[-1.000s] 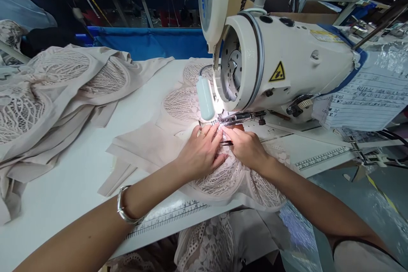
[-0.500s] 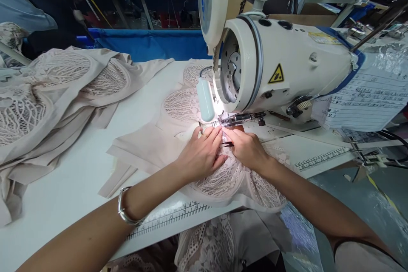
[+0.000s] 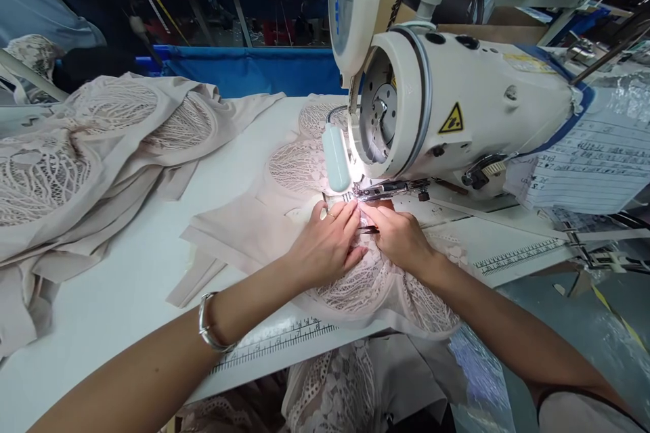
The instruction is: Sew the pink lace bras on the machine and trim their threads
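Beneath the needle area of a white sewing machine (image 3: 472, 95) lies a pale beige lace bra piece (image 3: 350, 291), with more of it spread behind on the table. My left hand (image 3: 325, 243) rests on the lace left of the presser foot, fingers stretched out and pressing it down. On the other side my right hand (image 3: 401, 237) is closed, its thumb and finger pinching the fabric edge close to the foot. Dark tips of thread snips (image 3: 367, 230) stick out from under its fingers; their handle is hidden. A small lamp (image 3: 336, 159) lights the spot.
A pile of similar beige lace pieces (image 3: 112, 128) lies on the left of the white table (image 3: 126, 270). Printed rulers (image 3: 284, 338) run along its front edge. A handwritten paper (image 3: 583, 162) hangs at right. More lace fabric (image 3: 335, 385) sits below the edge.
The whole view has shifted slightly, so things appear a little further right. Both hands keep nearly the same place at the presser foot; any fabric movement is too small to tell.
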{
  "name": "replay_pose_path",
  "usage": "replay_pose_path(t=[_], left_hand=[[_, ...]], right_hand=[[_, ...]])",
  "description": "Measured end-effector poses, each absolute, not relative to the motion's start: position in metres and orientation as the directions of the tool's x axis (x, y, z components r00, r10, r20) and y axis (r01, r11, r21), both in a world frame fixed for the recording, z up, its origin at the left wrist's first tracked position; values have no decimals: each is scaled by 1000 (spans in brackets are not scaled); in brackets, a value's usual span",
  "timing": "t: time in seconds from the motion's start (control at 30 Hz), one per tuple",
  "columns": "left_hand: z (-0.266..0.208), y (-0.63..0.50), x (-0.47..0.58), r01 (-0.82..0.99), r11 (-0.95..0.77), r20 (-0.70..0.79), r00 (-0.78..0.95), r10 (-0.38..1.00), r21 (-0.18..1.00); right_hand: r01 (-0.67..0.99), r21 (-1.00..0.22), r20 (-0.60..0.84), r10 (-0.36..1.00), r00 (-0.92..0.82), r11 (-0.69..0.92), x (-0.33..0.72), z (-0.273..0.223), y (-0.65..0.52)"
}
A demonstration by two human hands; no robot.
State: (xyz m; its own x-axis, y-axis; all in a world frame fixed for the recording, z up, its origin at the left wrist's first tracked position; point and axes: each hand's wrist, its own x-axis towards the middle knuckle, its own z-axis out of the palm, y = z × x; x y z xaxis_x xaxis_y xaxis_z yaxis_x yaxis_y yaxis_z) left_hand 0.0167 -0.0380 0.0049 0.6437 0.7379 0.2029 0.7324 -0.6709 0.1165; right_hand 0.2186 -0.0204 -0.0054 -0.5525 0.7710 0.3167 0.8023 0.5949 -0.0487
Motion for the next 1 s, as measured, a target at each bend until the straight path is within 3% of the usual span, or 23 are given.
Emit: replay_pose_path(t=[0.17,0.3,0.37,0.6,0.8,1.0], left_hand=[[6,-37,16,737,-671,217,644,734,80],[2,-40,18,725,-688,277,658,701,19],[1,-41,19,721,-692,314,661,682,-14],[3,-42,23,677,-736,347,693,633,-10],[4,-39,22,677,-731,286,686,669,87],[7,-38,21,695,-711,256,671,695,109]], right_hand=[[841,-102,258,831,-493,531,214,2,-22],[959,-138,153,962,-225,246,208,13,-22],[968,-162,105,979,-176,191,207,15,-21],[881,-235,293,894,-338,410,211,1,-21],[789,-41,428,724,-541,614,212,-6,-21],[756,103,440,653,-617,646,214,-5,-25]])
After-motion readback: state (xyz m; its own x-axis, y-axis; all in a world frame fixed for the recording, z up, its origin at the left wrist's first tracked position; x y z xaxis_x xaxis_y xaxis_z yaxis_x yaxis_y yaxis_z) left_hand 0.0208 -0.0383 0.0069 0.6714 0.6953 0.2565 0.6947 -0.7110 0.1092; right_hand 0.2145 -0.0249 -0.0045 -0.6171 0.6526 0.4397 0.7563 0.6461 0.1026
